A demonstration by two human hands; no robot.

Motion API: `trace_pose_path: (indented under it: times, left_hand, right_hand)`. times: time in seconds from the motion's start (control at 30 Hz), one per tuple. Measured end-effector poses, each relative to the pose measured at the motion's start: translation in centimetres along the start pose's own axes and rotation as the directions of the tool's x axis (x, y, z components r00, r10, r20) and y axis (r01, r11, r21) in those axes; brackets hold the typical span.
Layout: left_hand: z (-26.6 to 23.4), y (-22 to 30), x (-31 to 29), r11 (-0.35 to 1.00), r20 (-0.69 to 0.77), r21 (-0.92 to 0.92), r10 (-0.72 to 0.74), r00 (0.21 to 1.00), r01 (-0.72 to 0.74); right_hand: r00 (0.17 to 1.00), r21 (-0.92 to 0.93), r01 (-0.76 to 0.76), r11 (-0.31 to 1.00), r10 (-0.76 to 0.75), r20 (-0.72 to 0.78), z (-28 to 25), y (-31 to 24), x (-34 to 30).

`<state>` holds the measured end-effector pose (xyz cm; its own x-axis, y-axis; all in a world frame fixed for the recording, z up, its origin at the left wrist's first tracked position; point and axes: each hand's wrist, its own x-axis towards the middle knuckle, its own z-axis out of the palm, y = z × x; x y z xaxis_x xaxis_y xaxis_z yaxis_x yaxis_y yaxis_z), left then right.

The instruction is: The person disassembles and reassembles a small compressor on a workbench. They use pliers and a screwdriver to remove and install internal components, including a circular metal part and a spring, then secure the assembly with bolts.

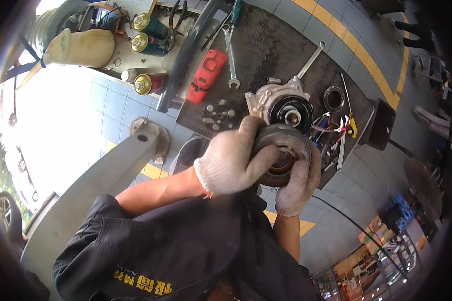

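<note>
Both my hands wear pale knitted gloves and grip a grey, grooved metal pulley with a round bore. My left hand wraps its left side, thumb or finger across the face. On the right side, my right hand closes around its edge. Just beyond the pulley lies a silver compressor with a black ring and a central shaft facing me. A round clutch plate rests left of it. To its right is a dark metal ring.
Around them on the black ribbed mat lie a combination wrench, another wrench, a red tool and pliers. A cart tray at the upper left holds spray cans. A grey metal arm stretches along my left.
</note>
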<state>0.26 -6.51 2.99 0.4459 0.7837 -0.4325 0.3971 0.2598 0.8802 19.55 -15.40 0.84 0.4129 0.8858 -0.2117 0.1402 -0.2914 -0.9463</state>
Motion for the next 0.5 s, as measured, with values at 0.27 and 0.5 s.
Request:
trace_pose_path:
  times: [0.27, 0.5]
  left_hand:
    - [1.3, 0.6, 1.9, 0.994, -0.146, -0.012, 0.108, 0.983, -0.111]
    - [1.4, 2.3, 3.5, 0.997, -0.206, 0.042, 0.065, 0.976, -0.057]
  right_hand:
    - [0.993, -0.147, 0.112, 0.983, -0.115, -0.012, -1.1, 0.7, 5.0]
    - [0.991, -0.304, 0.122, 0.945, -0.131, -0.008, -0.7, -0.3, 7.5]
